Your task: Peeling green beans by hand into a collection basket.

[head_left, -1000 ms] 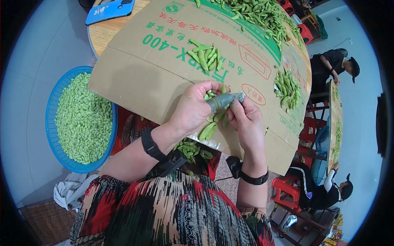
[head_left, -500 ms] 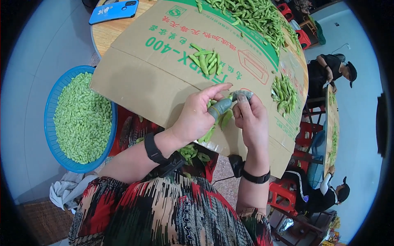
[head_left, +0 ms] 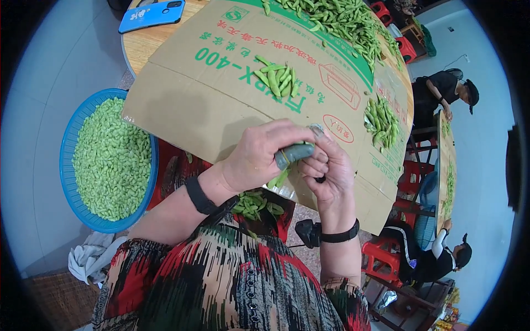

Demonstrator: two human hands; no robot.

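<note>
Over the near edge of a flattened cardboard sheet [head_left: 176, 105], my two hands meet. My left hand [head_left: 259, 149] is closed around green soybean pods [head_left: 280, 179], which peek out beneath it. A dark green finger cover [head_left: 295, 155] with a yellow band is on its thumb. My right hand [head_left: 329, 165] presses against the left fingertips with its fingers curled in; a greyish cover [head_left: 316, 129] tips one digit. What the right fingers pinch is hidden. Beyond the hands lies a small cluster of pods [head_left: 280, 81], with another small pile [head_left: 382, 124] at the right.
A large heap of pods [head_left: 337, 25] covers the far side of the table. A blue basket [head_left: 65, 149] of shelled beans stands at the left. A blue phone [head_left: 152, 16] lies at the far left. Green husks [head_left: 251, 205] sit below the hands. Two people work at another table [head_left: 447, 165] rightward.
My hands have drawn together, the left fingers folding over toward the right. The right fingers have curled inward, and the pod that showed between the hands is now hidden.
</note>
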